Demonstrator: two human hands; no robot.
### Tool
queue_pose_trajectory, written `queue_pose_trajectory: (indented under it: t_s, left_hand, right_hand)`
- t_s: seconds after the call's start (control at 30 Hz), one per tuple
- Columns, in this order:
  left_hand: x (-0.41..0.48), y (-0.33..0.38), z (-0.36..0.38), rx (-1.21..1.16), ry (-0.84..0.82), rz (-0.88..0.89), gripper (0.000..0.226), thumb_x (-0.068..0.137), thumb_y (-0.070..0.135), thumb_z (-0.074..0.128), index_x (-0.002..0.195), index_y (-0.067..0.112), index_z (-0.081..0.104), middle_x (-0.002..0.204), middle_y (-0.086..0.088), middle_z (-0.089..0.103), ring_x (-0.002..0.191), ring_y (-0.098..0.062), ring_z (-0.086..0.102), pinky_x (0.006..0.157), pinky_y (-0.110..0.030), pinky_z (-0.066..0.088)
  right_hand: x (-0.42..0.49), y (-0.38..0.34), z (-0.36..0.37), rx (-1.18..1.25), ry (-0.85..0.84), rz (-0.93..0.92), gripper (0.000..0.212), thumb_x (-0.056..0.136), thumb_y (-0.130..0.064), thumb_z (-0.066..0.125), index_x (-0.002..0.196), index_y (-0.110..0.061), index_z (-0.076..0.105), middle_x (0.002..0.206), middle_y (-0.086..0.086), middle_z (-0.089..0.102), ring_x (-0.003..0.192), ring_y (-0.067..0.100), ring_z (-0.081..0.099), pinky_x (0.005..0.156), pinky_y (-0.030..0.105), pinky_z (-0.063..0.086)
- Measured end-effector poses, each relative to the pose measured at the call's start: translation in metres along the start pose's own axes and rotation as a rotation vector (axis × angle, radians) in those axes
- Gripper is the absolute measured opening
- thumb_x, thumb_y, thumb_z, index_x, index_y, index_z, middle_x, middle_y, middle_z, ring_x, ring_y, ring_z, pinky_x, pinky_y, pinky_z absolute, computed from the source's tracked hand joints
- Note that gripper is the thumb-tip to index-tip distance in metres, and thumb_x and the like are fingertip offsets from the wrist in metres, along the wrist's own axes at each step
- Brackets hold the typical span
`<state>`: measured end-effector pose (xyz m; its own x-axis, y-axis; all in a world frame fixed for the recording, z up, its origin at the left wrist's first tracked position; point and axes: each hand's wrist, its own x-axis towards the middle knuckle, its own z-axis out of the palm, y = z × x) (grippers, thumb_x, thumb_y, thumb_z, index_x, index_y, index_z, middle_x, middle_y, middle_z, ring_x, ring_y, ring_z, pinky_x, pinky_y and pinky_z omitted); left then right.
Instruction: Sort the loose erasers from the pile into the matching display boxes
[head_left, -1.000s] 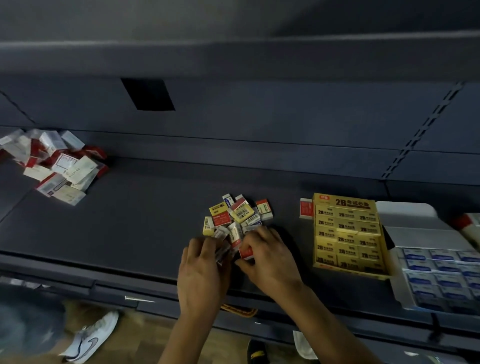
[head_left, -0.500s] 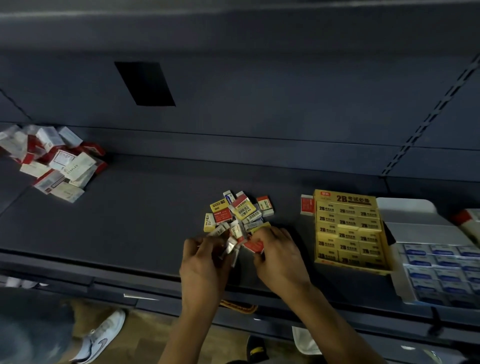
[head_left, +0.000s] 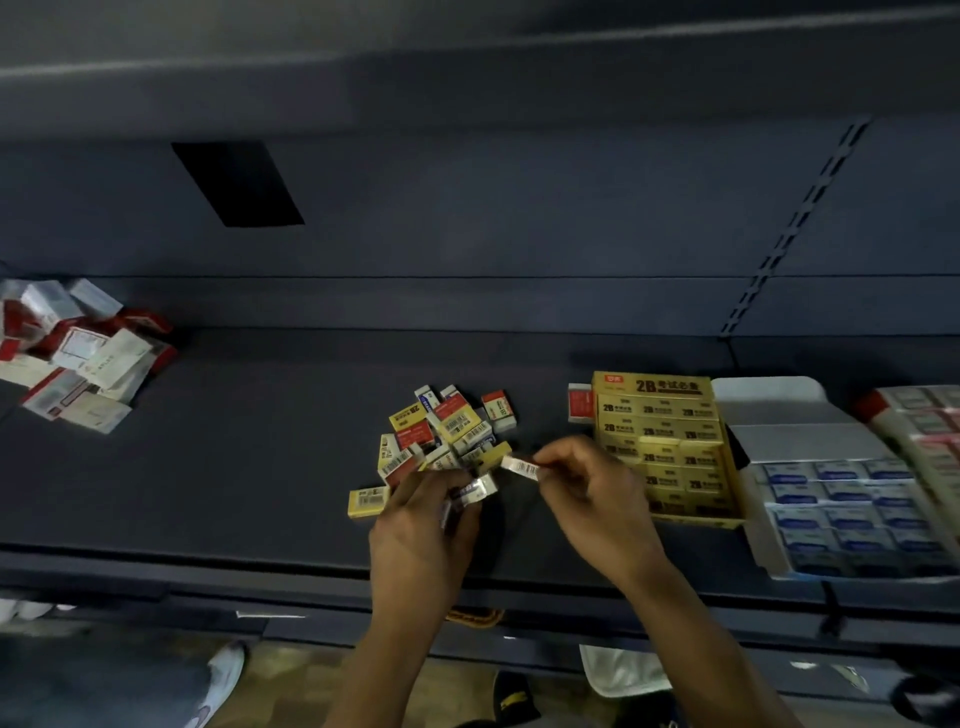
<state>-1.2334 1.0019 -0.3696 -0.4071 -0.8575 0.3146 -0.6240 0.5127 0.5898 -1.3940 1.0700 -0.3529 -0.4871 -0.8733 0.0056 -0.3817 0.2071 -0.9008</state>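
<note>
Right grip (head_left: 587, 488) pinches one eraser (head_left: 521, 466) beside the pile (head_left: 447, 426), near the shelf's (head_left: 260, 467) front edge. Left grip (head_left: 421, 525) clutches several more. We flip it label-up first; only a match goes to the yellow display box (head_left: 652, 385).

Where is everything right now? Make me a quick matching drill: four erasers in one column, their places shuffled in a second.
Things:
1. barcode eraser
2. red eraser
3. lone yellow eraser
4. bunched erasers

Places:
A. gripped in the left hand
B. just left of the yellow display box
C. flat on the shelf, left of the pile
D. pinched by the right hand

Pairs: 1-D, 2-B, 3-C, 4-A
</note>
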Motion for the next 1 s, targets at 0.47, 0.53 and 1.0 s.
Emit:
queue_pose_trajectory:
  t_s: [0.47,0.53,1.0]
  left_hand:
    - [0.008,0.043,0.026,-0.099,-0.110,0.033,0.029,0.072,0.013,0.079,0.098,0.022,0.071,0.092,0.007,0.066,0.079,-0.001,0.060,0.071,-0.006,0.044]
    - [0.009,0.051,0.030,-0.103,-0.120,0.050,0.029,0.072,0.012,0.079,0.097,0.022,0.071,0.092,0.006,0.066,0.080,-0.003,0.060,0.072,-0.010,0.045]
    - [0.015,0.107,0.067,-0.116,-0.196,0.172,0.033,0.071,0.008,0.079,0.098,0.024,0.071,0.094,0.006,0.063,0.080,-0.003,0.060,0.069,-0.011,0.045]
  right_hand:
    - [-0.007,0.019,-0.049,0.278,0.032,0.125,0.019,0.095,-0.014,0.049,0.094,-0.023,0.065,0.083,-0.001,0.067,0.069,0.010,0.067,0.057,0.018,0.050]
    - [-0.007,0.021,-0.058,0.284,0.026,0.127,0.017,0.094,-0.014,0.050,0.094,-0.023,0.065,0.087,-0.002,0.067,0.070,0.007,0.067,0.058,0.017,0.051]
    - [-0.014,0.048,-0.129,0.099,-0.042,0.125,0.037,0.083,-0.009,0.066,0.112,-0.030,0.059,0.109,-0.010,0.065,0.100,0.000,0.062,0.081,0.028,0.056]
